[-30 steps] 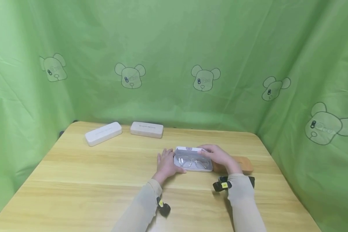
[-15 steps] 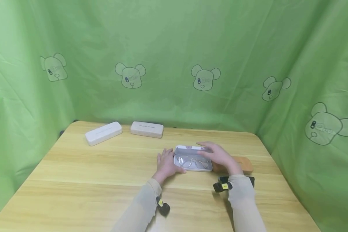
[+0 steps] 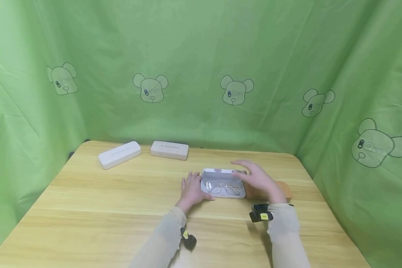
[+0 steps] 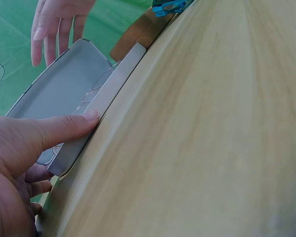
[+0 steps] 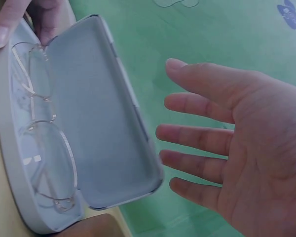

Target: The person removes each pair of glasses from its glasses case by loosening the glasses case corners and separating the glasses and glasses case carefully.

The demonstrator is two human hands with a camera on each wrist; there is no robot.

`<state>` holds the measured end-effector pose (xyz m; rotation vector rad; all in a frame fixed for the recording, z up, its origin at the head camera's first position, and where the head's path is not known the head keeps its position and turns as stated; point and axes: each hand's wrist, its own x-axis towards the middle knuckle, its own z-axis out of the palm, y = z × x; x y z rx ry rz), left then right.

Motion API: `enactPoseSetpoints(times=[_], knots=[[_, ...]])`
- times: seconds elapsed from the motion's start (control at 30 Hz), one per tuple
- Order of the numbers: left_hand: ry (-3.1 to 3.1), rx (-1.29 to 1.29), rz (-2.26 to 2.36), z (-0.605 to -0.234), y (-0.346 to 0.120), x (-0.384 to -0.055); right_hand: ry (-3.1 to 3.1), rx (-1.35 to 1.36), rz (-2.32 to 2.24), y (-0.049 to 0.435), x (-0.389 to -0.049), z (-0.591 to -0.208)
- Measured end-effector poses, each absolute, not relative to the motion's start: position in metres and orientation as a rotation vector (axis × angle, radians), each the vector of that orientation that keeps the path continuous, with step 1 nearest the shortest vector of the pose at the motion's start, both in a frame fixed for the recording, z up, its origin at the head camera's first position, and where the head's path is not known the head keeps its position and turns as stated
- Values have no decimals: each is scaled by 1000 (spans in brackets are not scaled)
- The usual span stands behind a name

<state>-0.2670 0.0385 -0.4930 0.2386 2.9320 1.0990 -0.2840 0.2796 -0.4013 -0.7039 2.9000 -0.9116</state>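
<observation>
A white glasses case (image 3: 206,195) with a grey lining lies on the table, its lid (image 5: 98,113) raised. Inside rests a pair of thin metal-framed glasses (image 5: 71,158). My left hand (image 3: 191,190) holds the case's left end, the thumb on its front wall and the other fingers around the end. In the right wrist view, my right hand (image 5: 259,148) is spread beside the lid, a small gap between fingertips and lid edge. From the head view, that hand (image 3: 257,178) covers the lid's right corner and part of an orange-brown case (image 3: 284,189).
Two more pale glasses cases, one angled (image 3: 120,155) and one nearly straight (image 3: 169,150), lie closed at the table's back left. A green curtain (image 3: 194,56) surrounds the wooden table (image 3: 97,208) at the back and sides.
My right hand has come off the lid and shifted slightly right, its fingers spreading. The lid stays up. My left hand has kept its place on the case.
</observation>
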Motion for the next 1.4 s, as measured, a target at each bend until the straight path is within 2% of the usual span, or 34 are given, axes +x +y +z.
enactPoseSetpoints(times=[0.73, 1.4], knots=[[2916, 214, 1104, -495, 39, -269, 3005, -846, -842, 272, -261, -384], [2930, 232, 1072, -493, 38, -268, 3102, -965, -620, 249, -267, -417]])
